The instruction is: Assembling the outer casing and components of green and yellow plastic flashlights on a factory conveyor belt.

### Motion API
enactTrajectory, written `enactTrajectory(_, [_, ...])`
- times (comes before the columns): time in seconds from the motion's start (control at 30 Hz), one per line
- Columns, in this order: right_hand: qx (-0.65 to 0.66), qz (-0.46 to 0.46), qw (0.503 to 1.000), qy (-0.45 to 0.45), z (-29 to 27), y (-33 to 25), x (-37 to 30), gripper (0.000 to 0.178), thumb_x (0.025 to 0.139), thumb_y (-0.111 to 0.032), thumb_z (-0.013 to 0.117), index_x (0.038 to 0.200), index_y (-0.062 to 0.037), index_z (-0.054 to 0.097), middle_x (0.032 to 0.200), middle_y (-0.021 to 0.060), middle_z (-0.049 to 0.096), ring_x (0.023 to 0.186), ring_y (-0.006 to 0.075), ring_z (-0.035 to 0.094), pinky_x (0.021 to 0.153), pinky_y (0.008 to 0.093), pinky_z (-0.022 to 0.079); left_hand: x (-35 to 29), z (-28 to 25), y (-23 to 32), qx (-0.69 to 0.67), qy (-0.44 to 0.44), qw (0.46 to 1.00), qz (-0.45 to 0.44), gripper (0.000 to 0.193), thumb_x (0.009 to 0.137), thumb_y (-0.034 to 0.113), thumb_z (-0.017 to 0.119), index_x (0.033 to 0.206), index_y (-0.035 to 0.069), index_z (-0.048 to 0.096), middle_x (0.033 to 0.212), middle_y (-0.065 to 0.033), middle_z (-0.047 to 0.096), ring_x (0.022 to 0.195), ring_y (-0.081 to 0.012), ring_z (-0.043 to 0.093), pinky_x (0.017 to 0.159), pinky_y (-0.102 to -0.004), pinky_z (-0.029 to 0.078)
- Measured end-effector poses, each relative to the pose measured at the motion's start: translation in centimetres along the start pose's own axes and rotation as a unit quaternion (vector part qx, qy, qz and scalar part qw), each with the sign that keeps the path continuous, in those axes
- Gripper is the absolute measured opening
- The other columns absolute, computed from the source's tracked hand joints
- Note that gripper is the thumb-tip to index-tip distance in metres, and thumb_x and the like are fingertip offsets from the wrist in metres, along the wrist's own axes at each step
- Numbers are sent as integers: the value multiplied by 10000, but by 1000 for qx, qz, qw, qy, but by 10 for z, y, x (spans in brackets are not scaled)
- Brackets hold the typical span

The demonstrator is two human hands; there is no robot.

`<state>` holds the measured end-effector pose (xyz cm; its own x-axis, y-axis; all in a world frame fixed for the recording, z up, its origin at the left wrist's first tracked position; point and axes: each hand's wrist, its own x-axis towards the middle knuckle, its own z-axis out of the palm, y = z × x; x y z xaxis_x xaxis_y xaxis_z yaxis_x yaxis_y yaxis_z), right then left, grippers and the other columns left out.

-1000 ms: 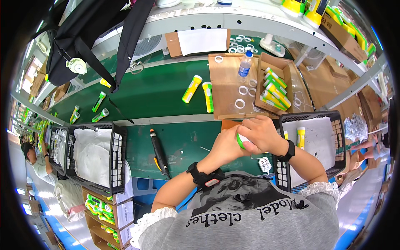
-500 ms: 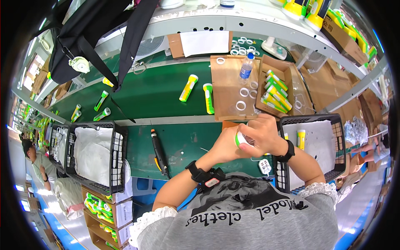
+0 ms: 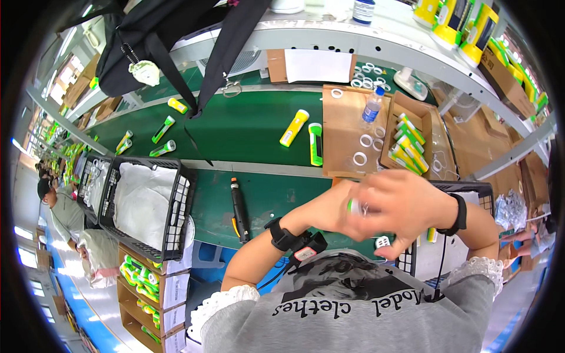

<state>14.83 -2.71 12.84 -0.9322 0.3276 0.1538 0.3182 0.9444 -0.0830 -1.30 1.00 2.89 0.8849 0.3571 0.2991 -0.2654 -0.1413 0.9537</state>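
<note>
My left hand (image 3: 329, 207) is closed around a flashlight (image 3: 352, 206), of which only a bit of green and white rim shows between the hands. Over it lies my right hand (image 3: 395, 203), its fingers smeared by motion and its thumb held away from the flashlight. Whether those fingers grip the rim cannot be made out. Past the hands, a brown cardboard sheet (image 3: 343, 157) carries several loose white rings (image 3: 359, 159) and a water bottle (image 3: 372, 106). An open carton (image 3: 388, 154) with several green, yellow and white flashlights (image 3: 409, 147) stands beside the bottle.
A black basket (image 3: 179, 203) lined with white sheeting stands on the left; another basket (image 3: 479, 189) is at the right, partly behind my arm. A power screwdriver (image 3: 239, 209) lies on the green bench. Other flashlights (image 3: 294, 128) lie on the green surface beyond. A black bag (image 3: 132, 53) hangs at upper left.
My right hand has shifted over the flashlight and its thumb has come off the rim, covering most of the lens end. The whole view has swung, moving the bench rightward in the picture.
</note>
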Motion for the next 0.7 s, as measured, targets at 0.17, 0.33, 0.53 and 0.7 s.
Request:
enactTrajectory(0.17, [40,234,968,-76,-10,4,3,533,663,-340,694,1088,-83,500,953,109,516,802,269,565,633,337,469,-3,-1,13,39,130,983,-121,553,509,132,791,994,39,542,920,-54,609,838,-116,578,732,-269,467])
enactTrajectory(0.33, [125,103,987,-11,-12,11,2,408,669,-125,690,1048,-92,543,1019,111,516,942,296,522,779,368,447,-3,4,17,99,162,979,-79,522,520,113,777,982,40,546,912,-58,606,841,-135,579,755,-279,462])
enactTrajectory(0.53, [199,59,978,-11,-13,14,1,320,655,8,647,956,-89,604,1106,101,498,992,300,485,828,380,418,-3,5,11,28,137,989,-52,411,556,116,735,921,32,567,862,-61,612,803,-138,580,718,-272,453])
enactTrajectory(0.7, [232,45,971,-25,-16,15,1,354,637,56,620,959,-89,606,1091,101,512,990,297,484,833,370,414,-2,2,8,-2,101,994,-44,427,543,110,744,921,34,560,864,-49,595,790,-126,556,721,-260,444])
